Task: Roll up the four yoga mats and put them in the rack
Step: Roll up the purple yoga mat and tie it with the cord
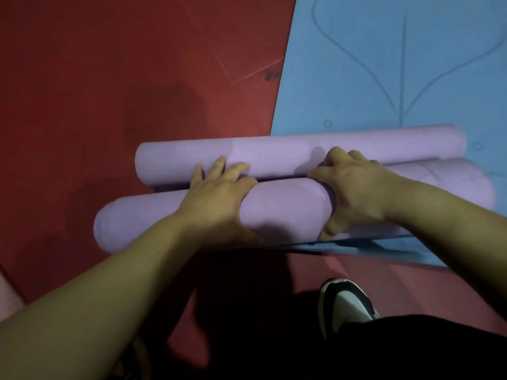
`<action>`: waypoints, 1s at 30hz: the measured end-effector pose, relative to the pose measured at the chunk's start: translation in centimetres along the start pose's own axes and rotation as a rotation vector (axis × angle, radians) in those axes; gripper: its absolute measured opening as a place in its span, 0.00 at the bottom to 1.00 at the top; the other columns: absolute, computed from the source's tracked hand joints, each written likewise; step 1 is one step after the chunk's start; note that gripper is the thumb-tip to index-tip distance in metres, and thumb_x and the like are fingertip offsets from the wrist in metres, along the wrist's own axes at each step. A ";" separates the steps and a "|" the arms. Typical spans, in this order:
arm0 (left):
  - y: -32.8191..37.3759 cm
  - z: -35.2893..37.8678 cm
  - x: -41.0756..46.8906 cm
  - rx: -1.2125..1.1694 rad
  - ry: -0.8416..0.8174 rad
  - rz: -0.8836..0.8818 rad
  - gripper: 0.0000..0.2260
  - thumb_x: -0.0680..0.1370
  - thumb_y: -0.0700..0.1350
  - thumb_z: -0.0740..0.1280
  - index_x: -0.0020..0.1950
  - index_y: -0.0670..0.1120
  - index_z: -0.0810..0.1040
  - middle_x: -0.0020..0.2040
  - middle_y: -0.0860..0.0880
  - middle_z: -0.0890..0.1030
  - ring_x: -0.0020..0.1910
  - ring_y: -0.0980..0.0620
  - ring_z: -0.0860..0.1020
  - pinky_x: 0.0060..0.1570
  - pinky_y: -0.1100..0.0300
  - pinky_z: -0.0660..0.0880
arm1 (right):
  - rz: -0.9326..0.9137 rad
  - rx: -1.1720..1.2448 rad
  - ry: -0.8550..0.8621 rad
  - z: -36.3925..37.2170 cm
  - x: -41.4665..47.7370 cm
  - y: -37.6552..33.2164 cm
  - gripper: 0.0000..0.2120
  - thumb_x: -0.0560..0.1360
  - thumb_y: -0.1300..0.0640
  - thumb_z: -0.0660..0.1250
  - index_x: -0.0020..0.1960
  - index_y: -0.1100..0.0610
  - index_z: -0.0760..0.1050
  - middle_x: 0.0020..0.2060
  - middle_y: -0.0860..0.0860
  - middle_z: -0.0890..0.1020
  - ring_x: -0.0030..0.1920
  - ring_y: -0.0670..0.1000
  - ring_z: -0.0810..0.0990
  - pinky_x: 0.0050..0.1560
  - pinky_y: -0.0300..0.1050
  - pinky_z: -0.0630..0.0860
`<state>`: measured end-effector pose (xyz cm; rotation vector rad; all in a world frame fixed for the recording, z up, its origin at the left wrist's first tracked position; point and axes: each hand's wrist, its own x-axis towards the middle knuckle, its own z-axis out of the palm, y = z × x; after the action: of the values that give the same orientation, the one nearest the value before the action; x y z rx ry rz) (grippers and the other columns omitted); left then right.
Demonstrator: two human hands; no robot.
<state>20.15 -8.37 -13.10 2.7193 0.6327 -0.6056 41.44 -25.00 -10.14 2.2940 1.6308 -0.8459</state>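
From the head view, two rolled purple mats are lying side by side and touching along their length. Whether they are separate mats or two ends of one mat cannot be told. The far purple roll is resting with its right part on a flat blue mat and its left end over the red floor. The near purple roll is sitting just in front of it, with its left end sticking out further over the red floor and its right part lying on the blue mat's near corner.

The left hand is grasping the near purple roll from above. Its palm is arching over the top, its thumb is wrapping down the near side, and its spread fingers are reaching across the seam to touch the far purple roll. The right hand is clutching the same roll a little further right, with its knuckles raised, its fingers curling into the groove between the rolls and its thumb pressing the near side.

The blue mat is lying unrolled, showing dark curved guide lines. Below the arms, a white and black shoe is standing on the red floor beside a dark trouser leg.
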 end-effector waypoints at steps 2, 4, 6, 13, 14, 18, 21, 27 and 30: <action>0.5 1.3 -1.1 -0.005 -0.023 -0.005 0.52 0.57 0.77 0.72 0.77 0.60 0.61 0.80 0.55 0.57 0.81 0.45 0.48 0.76 0.33 0.48 | -0.008 -0.005 -0.023 1.4 -0.7 -0.2 0.51 0.48 0.24 0.73 0.68 0.36 0.67 0.55 0.47 0.64 0.54 0.55 0.68 0.57 0.60 0.76; 0.6 2.0 -1.3 -0.007 -0.014 -0.012 0.53 0.58 0.77 0.72 0.78 0.60 0.59 0.80 0.55 0.56 0.81 0.45 0.48 0.76 0.34 0.48 | -0.002 0.005 -0.014 2.5 -0.9 0.0 0.53 0.49 0.23 0.71 0.71 0.35 0.64 0.56 0.47 0.64 0.56 0.55 0.68 0.59 0.60 0.74; 0.4 2.0 -1.0 0.013 -0.019 -0.008 0.54 0.58 0.78 0.70 0.79 0.59 0.58 0.81 0.53 0.53 0.81 0.44 0.45 0.76 0.33 0.46 | -0.014 -0.004 -0.003 2.9 -0.8 0.4 0.54 0.50 0.19 0.66 0.73 0.36 0.61 0.58 0.47 0.65 0.59 0.55 0.68 0.62 0.59 0.72; 0.5 1.2 0.1 -0.001 -0.003 -0.030 0.50 0.63 0.83 0.46 0.79 0.59 0.58 0.83 0.52 0.49 0.82 0.44 0.42 0.76 0.32 0.44 | 0.048 0.080 0.210 3.6 0.4 0.0 0.42 0.69 0.20 0.42 0.76 0.39 0.61 0.68 0.51 0.70 0.68 0.57 0.69 0.69 0.58 0.67; 0.6 1.2 0.2 0.001 0.015 -0.041 0.48 0.65 0.82 0.44 0.80 0.59 0.58 0.83 0.52 0.49 0.82 0.45 0.43 0.75 0.31 0.44 | 0.051 0.079 0.217 3.6 0.7 0.1 0.42 0.70 0.20 0.43 0.76 0.40 0.61 0.68 0.51 0.70 0.69 0.58 0.68 0.69 0.59 0.67; 1.3 1.6 0.7 -0.018 0.083 -0.143 0.41 0.73 0.77 0.43 0.81 0.57 0.55 0.84 0.49 0.48 0.82 0.44 0.45 0.76 0.33 0.44 | 0.064 0.076 0.243 3.4 1.7 0.7 0.44 0.69 0.20 0.43 0.76 0.42 0.63 0.69 0.53 0.70 0.70 0.59 0.68 0.70 0.58 0.66; 1.6 1.9 1.0 -0.036 0.125 -0.206 0.39 0.74 0.75 0.43 0.82 0.58 0.52 0.84 0.49 0.48 0.82 0.45 0.46 0.77 0.35 0.46 | 0.057 0.078 0.254 3.2 2.3 1.0 0.44 0.70 0.21 0.42 0.77 0.43 0.62 0.73 0.55 0.66 0.74 0.58 0.63 0.72 0.59 0.64; 0.9 1.1 2.4 -0.075 0.066 -0.231 0.39 0.74 0.77 0.43 0.82 0.61 0.47 0.84 0.49 0.42 0.82 0.45 0.42 0.77 0.35 0.45 | 0.106 0.069 0.305 3.5 2.4 0.7 0.42 0.72 0.23 0.41 0.77 0.45 0.63 0.80 0.54 0.59 0.80 0.56 0.55 0.76 0.64 0.57; 0.5 0.7 3.2 -0.095 0.054 -0.250 0.40 0.73 0.78 0.43 0.82 0.62 0.46 0.84 0.49 0.41 0.82 0.45 0.41 0.77 0.34 0.44 | 0.119 0.005 0.333 4.4 1.5 -0.1 0.41 0.74 0.25 0.41 0.77 0.46 0.65 0.79 0.54 0.62 0.79 0.57 0.59 0.75 0.64 0.57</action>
<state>22.79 -7.95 -15.09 2.5957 0.9992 -0.5451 40.19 -25.80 -14.58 2.6153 1.5900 -0.4601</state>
